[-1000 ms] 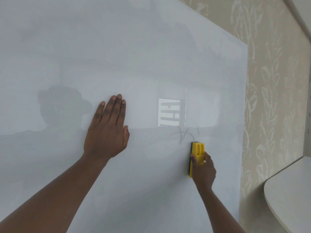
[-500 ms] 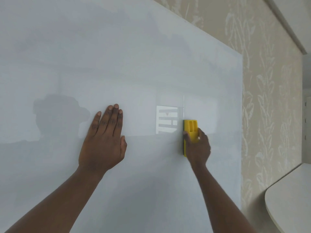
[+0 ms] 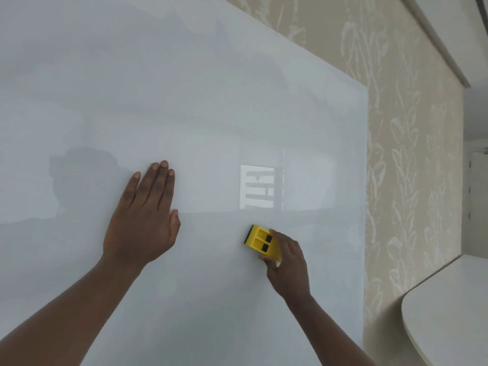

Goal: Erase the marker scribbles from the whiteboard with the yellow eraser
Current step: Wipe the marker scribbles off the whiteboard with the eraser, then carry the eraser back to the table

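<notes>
While the left hand lies flat, the right hand's grip clasps the yellow eraser angled up-left.

A home room or small office: a large whiteboard hangs on beige leaf-patterned wallpaper, with a white rounded tabletop at lower right.
</notes>
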`<state>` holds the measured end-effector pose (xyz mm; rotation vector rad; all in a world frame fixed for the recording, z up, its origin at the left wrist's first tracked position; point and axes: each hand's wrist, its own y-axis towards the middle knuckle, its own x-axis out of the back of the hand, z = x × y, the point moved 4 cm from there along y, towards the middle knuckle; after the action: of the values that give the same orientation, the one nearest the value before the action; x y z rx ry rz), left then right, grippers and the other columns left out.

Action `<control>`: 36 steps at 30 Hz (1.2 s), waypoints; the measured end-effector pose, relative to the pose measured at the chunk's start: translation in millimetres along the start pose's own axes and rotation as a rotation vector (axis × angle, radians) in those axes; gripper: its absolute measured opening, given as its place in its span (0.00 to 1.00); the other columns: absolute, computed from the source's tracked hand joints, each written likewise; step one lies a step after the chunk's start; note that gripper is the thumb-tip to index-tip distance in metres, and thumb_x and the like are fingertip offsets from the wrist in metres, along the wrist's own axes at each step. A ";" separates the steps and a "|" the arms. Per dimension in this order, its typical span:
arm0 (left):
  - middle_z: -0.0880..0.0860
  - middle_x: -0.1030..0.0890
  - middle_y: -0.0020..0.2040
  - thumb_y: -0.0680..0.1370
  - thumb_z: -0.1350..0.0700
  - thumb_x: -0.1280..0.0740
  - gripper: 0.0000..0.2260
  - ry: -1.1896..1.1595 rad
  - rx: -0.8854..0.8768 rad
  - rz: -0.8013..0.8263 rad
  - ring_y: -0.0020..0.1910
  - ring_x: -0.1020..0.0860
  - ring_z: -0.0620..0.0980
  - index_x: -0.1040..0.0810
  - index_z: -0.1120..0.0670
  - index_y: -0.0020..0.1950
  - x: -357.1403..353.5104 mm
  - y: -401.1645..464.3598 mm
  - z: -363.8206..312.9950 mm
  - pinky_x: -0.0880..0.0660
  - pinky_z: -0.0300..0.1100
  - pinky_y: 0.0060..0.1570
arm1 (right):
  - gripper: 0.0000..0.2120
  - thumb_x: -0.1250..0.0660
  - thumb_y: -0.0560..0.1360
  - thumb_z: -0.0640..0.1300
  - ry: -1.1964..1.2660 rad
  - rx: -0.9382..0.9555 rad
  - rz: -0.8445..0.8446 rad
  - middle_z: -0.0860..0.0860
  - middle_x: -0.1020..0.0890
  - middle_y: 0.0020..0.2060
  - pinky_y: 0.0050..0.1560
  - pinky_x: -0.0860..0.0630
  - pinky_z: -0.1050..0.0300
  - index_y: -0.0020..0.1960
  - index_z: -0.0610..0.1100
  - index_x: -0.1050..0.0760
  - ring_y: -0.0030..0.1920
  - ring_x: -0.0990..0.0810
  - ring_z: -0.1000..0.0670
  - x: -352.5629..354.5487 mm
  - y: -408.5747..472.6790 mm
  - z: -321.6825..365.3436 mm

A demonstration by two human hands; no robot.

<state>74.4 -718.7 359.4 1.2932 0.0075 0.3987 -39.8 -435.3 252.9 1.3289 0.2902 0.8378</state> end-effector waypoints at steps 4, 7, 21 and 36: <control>0.62 0.47 0.82 0.81 0.50 0.51 0.30 0.015 0.002 0.020 0.82 0.48 0.57 0.49 0.64 0.80 1.4 -0.1 0.2 0.49 0.56 0.81 | 0.28 0.29 0.73 0.50 0.018 -0.114 -0.023 0.51 0.22 0.63 0.57 0.29 0.54 0.71 0.49 0.32 0.60 0.27 0.47 2.0 26.4 -3.9; 0.62 0.46 0.82 0.81 0.50 0.50 0.30 0.014 -0.007 0.067 0.82 0.47 0.57 0.48 0.63 0.80 5.6 -2.5 0.3 0.47 0.55 0.80 | 0.28 0.31 0.74 0.54 0.045 -0.079 -0.077 0.49 0.22 0.61 0.55 0.31 0.52 0.71 0.47 0.32 0.55 0.26 0.45 1.6 47.2 18.8; 0.65 0.24 0.67 0.73 0.59 0.34 0.30 -0.062 0.157 0.264 0.62 0.22 0.63 0.34 0.66 0.74 68.7 -45.4 21.7 0.23 0.54 0.58 | 0.28 0.32 0.74 0.56 0.161 0.482 0.048 0.50 0.22 0.59 0.53 0.31 0.50 0.70 0.46 0.29 0.54 0.26 0.43 -20.3 57.7 189.8; 0.59 0.27 0.66 0.79 0.54 0.32 0.25 -0.328 0.273 0.570 0.62 0.25 0.61 0.34 0.59 0.73 130.5 -55.4 59.7 0.27 0.52 0.56 | 0.31 0.37 0.76 0.63 0.252 0.491 0.443 0.52 0.26 0.68 0.66 0.39 0.49 0.74 0.49 0.35 0.66 0.29 0.48 22.1 32.4 251.4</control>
<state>225.2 -748.2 352.7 1.6132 -0.6127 0.6808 121.6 -604.5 353.2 1.7814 0.4250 1.3723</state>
